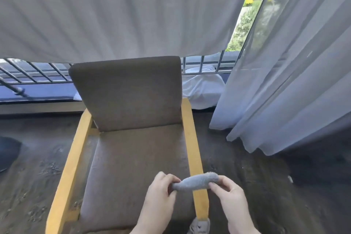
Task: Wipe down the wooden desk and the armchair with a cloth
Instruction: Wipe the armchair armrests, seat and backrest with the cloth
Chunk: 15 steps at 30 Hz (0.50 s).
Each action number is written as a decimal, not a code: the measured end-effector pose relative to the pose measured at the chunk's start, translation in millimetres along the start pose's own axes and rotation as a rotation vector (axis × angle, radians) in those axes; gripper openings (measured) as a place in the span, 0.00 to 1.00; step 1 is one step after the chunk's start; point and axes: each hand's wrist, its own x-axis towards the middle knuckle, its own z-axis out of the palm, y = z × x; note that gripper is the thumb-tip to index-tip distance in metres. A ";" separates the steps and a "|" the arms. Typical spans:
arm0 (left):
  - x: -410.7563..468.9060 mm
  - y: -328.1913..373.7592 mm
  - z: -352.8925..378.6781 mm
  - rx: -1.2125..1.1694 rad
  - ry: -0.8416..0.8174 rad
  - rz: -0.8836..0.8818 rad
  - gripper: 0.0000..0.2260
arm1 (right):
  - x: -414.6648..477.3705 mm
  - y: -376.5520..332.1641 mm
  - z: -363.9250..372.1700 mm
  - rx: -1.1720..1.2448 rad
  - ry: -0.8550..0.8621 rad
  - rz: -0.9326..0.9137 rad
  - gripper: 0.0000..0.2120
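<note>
An armchair (131,138) with brown cushions and yellow wooden armrests stands in front of me, facing me. A grey cloth (196,181), rolled into a short tube, hangs over the front of the chair's right armrest (191,144). My left hand (161,194) pinches the cloth's left end. My right hand (229,194) pinches its right end. Both hands are above the front right corner of the seat. The wooden desk is out of view.
Grey curtains (114,15) hang behind the chair and sheer ones (284,91) fall to the floor at the right. A metal railing (38,74) runs behind the chair. The dark floor (38,167) surrounds it; a dark object (7,152) lies at the far left. A shoe (200,226) shows below.
</note>
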 end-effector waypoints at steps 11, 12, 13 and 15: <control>138.7 3.4 41.7 -0.333 -0.104 -0.024 0.21 | 112.8 -5.0 -7.1 0.236 -0.101 0.080 0.08; 149.4 0.5 44.8 -0.362 -0.141 -0.020 0.22 | 118.0 -1.9 -5.6 0.282 -0.105 0.111 0.11; 159.8 -2.4 47.8 -0.382 -0.182 -0.007 0.23 | 122.2 1.7 -3.5 0.324 -0.110 0.146 0.15; 178.2 -8.3 54.0 -0.408 -0.275 0.027 0.24 | 128.8 8.5 3.1 0.387 -0.095 0.209 0.17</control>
